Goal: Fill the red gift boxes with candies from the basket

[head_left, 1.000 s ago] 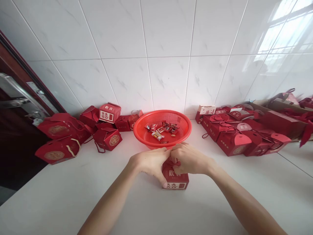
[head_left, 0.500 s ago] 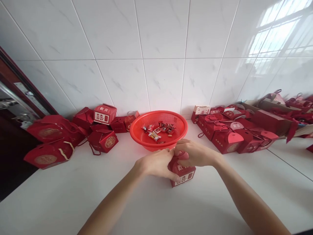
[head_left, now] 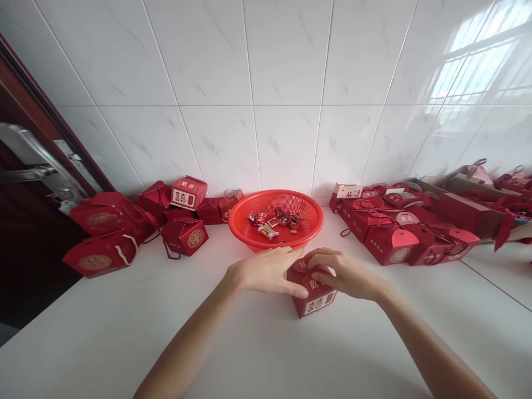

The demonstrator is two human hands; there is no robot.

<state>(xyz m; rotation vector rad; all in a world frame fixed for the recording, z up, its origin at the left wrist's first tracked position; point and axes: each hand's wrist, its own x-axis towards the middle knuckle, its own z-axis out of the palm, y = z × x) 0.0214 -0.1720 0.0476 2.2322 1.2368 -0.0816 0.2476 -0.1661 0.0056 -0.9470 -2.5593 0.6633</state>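
A small red box (head_left: 315, 296) with white and gold characters stands on the white table in front of the red basket. My left hand (head_left: 270, 271) lies along its left side, fingers reaching behind it and thumb on the front flap. From the right, my right hand (head_left: 344, 271) closes its fingers on the top flaps of the same box. The top flaps are folded inward, partly hidden by my fingers. Just behind my hands, the red basket (head_left: 316, 221) holds several wrapped candies (head_left: 268, 231).
Several red boxes (head_left: 185, 235) are grouped at the left near a dark door (head_left: 25, 221). More red boxes (head_left: 390, 244) with cords stand at the right, beside open cartons (head_left: 467, 210). A tiled wall (head_left: 286, 144) rises behind the table.
The view has shifted a little, so the surroundings appear further right. My left thumb has moved up from the box's lower front, and the top flaps sit lower and flatter.
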